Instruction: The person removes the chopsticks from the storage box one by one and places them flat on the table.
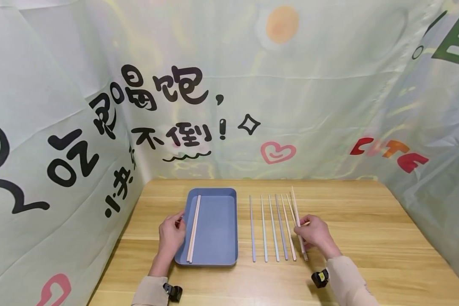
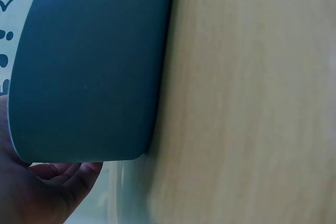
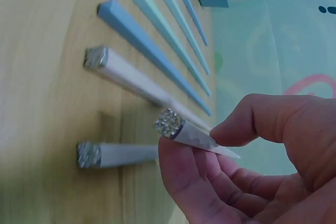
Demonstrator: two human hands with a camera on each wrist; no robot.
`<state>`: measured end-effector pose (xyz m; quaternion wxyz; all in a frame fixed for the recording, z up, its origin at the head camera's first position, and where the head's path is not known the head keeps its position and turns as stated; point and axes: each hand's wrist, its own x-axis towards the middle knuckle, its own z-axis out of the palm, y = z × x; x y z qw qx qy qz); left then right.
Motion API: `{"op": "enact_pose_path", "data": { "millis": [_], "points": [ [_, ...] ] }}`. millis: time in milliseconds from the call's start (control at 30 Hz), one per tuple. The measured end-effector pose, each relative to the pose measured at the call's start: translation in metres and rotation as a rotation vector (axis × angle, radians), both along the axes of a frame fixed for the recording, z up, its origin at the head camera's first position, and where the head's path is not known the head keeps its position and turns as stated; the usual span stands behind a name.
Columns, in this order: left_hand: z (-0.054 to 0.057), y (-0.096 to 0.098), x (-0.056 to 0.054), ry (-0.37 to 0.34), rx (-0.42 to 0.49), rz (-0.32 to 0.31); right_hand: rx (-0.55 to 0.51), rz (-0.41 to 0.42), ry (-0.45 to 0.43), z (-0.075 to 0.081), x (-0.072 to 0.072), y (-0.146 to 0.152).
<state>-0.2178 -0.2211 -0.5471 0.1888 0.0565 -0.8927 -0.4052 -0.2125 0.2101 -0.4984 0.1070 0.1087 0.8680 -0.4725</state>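
My right hand (image 1: 314, 231) pinches a pale pink chopstick (image 3: 197, 136) between thumb and fingers, its glittery silver end towards the right wrist camera. Just below it, another pale chopstick (image 3: 126, 154) with a silver end lies on the table. To the left a row of chopsticks runs roughly parallel: a pink one (image 1: 288, 229), a blue-purple one (image 1: 281, 227), two light blue ones and a purple one (image 1: 252, 229). At the left, my left hand (image 1: 172, 233) holds the left rim of a blue tray (image 1: 218, 229). Inside the tray lie two pale pink chopsticks (image 1: 194, 229) side by side.
The wooden table (image 1: 367, 238) is enclosed at the back and both sides by a printed cloth (image 1: 321, 119) with lettering and drawings. Small black cameras (image 1: 320, 278) sit at both wrists.
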Motion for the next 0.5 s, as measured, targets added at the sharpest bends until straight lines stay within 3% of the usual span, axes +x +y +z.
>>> {"op": "enact_pose_path", "data": {
  "millis": [133,500],
  "points": [
    [0.0,0.0,0.0,0.031,-0.012,0.002,0.017,0.006,-0.001,-0.002,0.001,0.007],
    [0.0,-0.001,0.0,0.018,-0.02,-0.005,0.076,0.003,0.006,-0.006,0.004,0.019]
  ]
}}
